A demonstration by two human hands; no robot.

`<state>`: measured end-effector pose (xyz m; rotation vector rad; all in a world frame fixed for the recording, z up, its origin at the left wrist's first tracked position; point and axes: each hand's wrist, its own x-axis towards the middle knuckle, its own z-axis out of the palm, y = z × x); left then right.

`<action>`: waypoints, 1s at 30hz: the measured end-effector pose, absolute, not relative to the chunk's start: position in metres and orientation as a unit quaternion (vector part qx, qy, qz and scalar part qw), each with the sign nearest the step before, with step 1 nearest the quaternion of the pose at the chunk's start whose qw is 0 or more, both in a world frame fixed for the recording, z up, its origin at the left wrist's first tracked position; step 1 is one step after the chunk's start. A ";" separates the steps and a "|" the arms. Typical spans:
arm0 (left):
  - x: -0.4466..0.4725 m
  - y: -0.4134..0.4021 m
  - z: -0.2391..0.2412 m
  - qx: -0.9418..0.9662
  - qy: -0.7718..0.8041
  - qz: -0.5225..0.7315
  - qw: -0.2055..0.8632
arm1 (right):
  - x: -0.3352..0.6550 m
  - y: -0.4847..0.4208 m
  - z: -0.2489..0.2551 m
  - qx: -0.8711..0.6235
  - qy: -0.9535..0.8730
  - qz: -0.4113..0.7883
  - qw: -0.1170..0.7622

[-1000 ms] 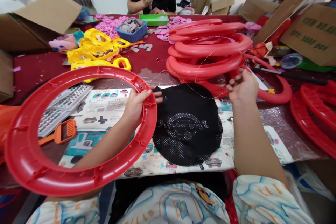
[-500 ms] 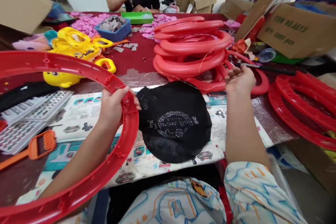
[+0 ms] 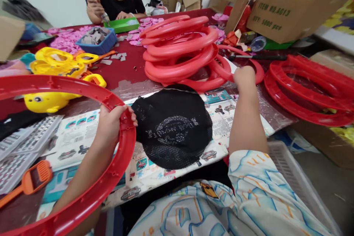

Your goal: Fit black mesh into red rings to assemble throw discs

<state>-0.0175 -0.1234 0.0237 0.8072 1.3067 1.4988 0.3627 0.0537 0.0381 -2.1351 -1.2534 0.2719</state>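
Observation:
My left hand [image 3: 112, 123] is closed round the right side of a large red plastic ring [image 3: 83, 90], with my forearm passing through it. A round black mesh net [image 3: 173, 127] with pale lettering lies flat on printed sheets just right of that hand. My right hand [image 3: 243, 77] reaches to the far side of the net, fingers curled down at the foot of a stack of red rings [image 3: 179, 49]. What it grips is hidden. A thin thread seen earlier does not show now.
More red rings [image 3: 306, 90] lie at the right. Yellow plastic toys [image 3: 59, 64], a blue tray [image 3: 99, 40], pink pieces, a green tray [image 3: 123, 24], an orange scoop [image 3: 30, 182] and cardboard boxes [image 3: 293, 11] crowd the table. A person in black [image 3: 116, 0] works at the far end.
The view has swung right, so everything sits further left. My right hand has turned over and curled by the ring stack. The left hand keeps its hold on the ring.

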 end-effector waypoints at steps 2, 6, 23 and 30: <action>-0.016 -0.124 0.022 0.330 0.539 0.603 0.487 | 0.355 0.047 0.043 -0.836 -0.479 0.091 0.253; -0.010 -0.125 0.023 0.332 0.539 0.574 0.519 | 0.341 0.024 0.065 -0.849 -0.493 0.066 0.179; -0.030 -0.140 0.016 0.312 0.576 0.525 0.543 | 0.276 -0.018 0.087 -0.418 -0.601 0.536 0.420; -0.027 -0.141 0.013 0.306 0.579 0.537 0.532 | 0.331 0.046 0.057 -0.620 -0.527 0.243 0.528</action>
